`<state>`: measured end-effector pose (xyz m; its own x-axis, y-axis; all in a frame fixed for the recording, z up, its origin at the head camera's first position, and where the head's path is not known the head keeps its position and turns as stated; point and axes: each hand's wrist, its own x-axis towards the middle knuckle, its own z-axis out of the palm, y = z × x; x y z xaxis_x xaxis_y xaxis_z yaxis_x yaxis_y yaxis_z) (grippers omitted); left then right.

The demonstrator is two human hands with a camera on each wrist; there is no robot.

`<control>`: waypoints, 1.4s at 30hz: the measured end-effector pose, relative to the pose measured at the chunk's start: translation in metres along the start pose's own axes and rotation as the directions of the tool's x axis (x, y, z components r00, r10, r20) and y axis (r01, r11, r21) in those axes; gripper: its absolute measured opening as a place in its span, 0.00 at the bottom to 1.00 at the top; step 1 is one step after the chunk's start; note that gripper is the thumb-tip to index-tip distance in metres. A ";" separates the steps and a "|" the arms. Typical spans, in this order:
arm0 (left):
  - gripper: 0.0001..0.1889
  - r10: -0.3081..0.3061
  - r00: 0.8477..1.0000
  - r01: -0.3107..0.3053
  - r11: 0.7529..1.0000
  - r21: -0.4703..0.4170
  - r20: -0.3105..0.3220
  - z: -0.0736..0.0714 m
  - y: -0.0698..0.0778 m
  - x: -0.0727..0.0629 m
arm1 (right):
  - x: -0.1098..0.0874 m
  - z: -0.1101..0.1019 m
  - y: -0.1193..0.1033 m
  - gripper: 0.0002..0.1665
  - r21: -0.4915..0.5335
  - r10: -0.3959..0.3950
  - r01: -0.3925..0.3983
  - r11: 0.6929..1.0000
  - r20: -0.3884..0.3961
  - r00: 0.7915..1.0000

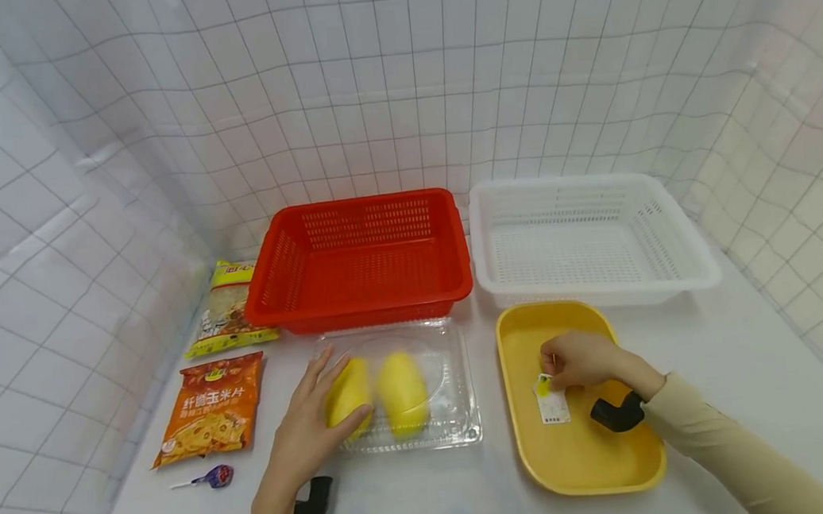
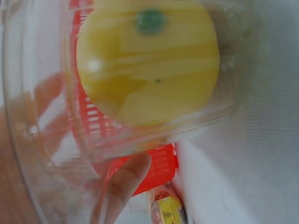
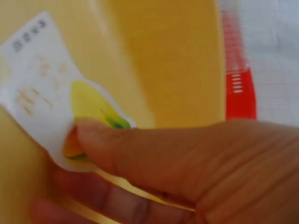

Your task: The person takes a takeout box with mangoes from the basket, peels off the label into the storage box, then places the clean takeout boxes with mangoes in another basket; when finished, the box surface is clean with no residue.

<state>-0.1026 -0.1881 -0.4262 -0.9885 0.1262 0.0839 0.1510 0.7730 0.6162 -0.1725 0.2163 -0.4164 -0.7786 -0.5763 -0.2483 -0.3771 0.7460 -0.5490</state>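
White card (image 1: pixel 555 409) (by its fruit-picture end) in the right hand (image 1: pixel 585 359)

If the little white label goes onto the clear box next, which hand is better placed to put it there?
Probably the right hand: it pinches the white label over the yellow tray. The left hand lies at the left side of the clear box, so it seems suited to steadying it.

White card (image 1: pixel 555 408), and yellow fruits (image 1: pixel 403 393) in a clear box (image 1: pixel 453 397)
The card is pinched at its fruit-printed end, over the floor of the yellow tray (image 1: pixel 577 468); the clear box lies left of the tray, two oval fruits side by side inside.
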 end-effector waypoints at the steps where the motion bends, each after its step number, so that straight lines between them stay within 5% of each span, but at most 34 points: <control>1: 0.40 -0.002 1.000 0.002 1.000 -0.002 0.000 0.000 0.000 -0.001 | 0.001 0.003 0.000 0.14 -0.040 0.009 -0.010 0.999 -0.026 1.000; 7: 0.40 0.013 1.000 -0.013 1.000 0.000 -0.013 0.000 -0.002 -0.002 | -0.002 0.010 -0.006 0.15 -0.126 0.039 -0.052 0.991 -0.108 0.993; 11: 0.40 0.016 1.000 -0.016 1.000 -0.012 -0.015 0.001 -0.001 -0.001 | -0.012 -0.001 -0.002 0.11 -0.123 -0.060 0.051 0.991 -0.069 0.996; 15: 0.40 0.007 1.000 -0.007 1.000 -0.023 -0.012 0.001 -0.001 -0.001 | -0.029 -0.031 0.011 0.13 0.019 -0.132 0.134 0.991 -0.075 0.988; 19: 0.39 -0.001 1.000 0.000 0.999 -0.040 -0.015 0.001 -0.001 -0.001 | -0.046 -0.072 0.039 0.14 0.233 -0.068 0.117 0.965 -0.207 0.976; 22: 0.39 0.002 1.000 -0.003 0.999 -0.051 -0.020 0.001 -0.002 -0.002 | -0.057 -0.097 0.064 0.16 0.284 0.045 0.063 0.957 -0.361 0.932; 27: 0.40 0.012 1.000 -0.013 0.999 -0.048 -0.021 0.001 -0.001 -0.002 | -0.065 -0.121 0.098 0.28 0.193 0.241 -0.156 0.969 -0.583 0.776; 29: 0.40 0.013 1.000 -0.014 0.999 -0.042 -0.021 0.001 -0.001 -0.001 | -0.065 -0.126 0.111 0.33 0.205 0.288 -0.205 0.957 -0.600 0.746; 34: 0.40 0.003 1.000 -0.004 0.999 -0.044 -0.018 0.001 -0.001 -0.002 | -0.061 -0.129 0.144 0.44 0.366 0.365 -0.192 0.911 -0.492 0.791; 42: 0.40 0.008 1.000 -0.009 0.999 -0.036 -0.018 0.001 -0.002 -0.002 | -0.063 -0.115 0.176 0.39 0.665 0.445 -0.134 0.735 -0.324 0.835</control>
<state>-0.1005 -0.1895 -0.4285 -0.9873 0.1210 0.1033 0.1591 0.7487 0.6435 -0.2479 0.4222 -0.4057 -0.9803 -0.0415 -0.1932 0.1605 0.4038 -0.9007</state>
